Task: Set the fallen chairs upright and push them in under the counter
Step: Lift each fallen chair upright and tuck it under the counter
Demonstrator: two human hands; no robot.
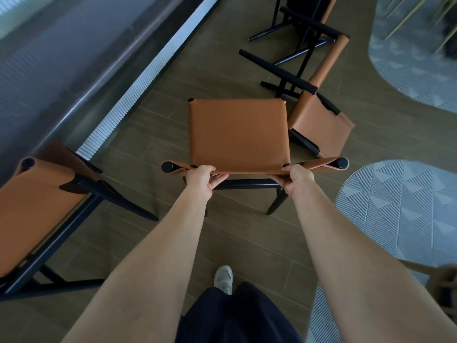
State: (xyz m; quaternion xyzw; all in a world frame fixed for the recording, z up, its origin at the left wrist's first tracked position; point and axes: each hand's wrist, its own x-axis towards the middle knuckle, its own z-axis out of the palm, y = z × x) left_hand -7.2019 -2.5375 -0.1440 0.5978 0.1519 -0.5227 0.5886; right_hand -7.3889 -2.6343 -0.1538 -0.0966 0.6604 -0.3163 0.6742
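We are gripping the backrest (319,165) of the centre chair (238,134) with both hands. The left hand (200,178) is holding the tan band near its left end, with its fingers (209,169) curled over it. The right hand (298,179) is holding the band near its right end in the same way. The centre chair is standing on its black legs on the floor (247,243), seat level, well apart from the desk (49,70).

The floor is showing brown wood-grain planks laid in long courses. The desk is running diagonally along the floor's left edge. It is presenting a grey upper face, a rounded front edge and a white ribbed panel (138,95) that is meeting the floor. A second chair (37,194) is standing close against the near end of the desk.

A fallen chair (321,125) is lying on its side on the floor just beyond the centre chair's far right corner, with its legs pointing toward the desk. A further black-and-tan frame (311,21) is lying past it and is partly cut off by the top of the view.

Two grey patterned floor areas with curved borders are adjoining the planks on the right, one near (395,206) and one far (408,70). A pale shoe (223,278) and dark trousers (237,318) are showing below our arms.
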